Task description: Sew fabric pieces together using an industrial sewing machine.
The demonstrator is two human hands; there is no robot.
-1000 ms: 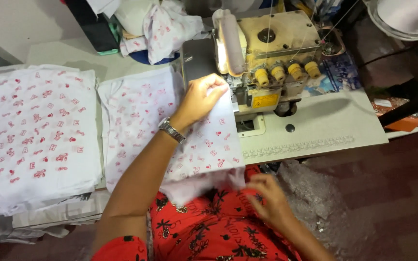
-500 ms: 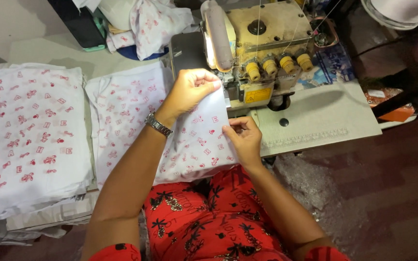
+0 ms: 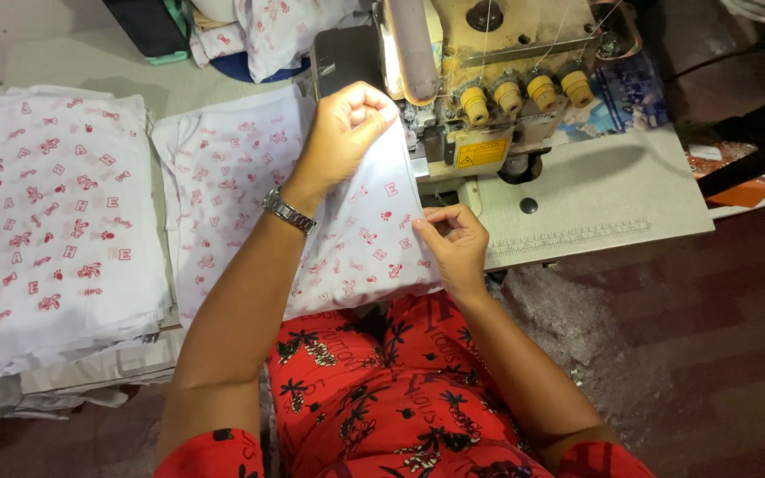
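1. Head view, centre of the frame: we see the left hand (image 3: pixel 347 133), a watch (image 3: pixel 289 211) on its wrist, with fingers curled tight on the top edge of a white cloth piece (image 3: pixel 360 239) printed in red, right beside the sewing machine (image 3: pixel 489 80) at upper centre.
2. The right hand (image 3: pixel 453 248) pinches the same cloth piece at its right edge, fingers narrow, just below the machine.
3. The cloth piece drapes from the table (image 3: pixel 595 195) down onto the red dress (image 3: pixel 382 389).
4. At the left of the frame a stack of cloth (image 3: pixel 46 230) lies flat; a second stack (image 3: pixel 223 186) sits beside it, under the held piece.
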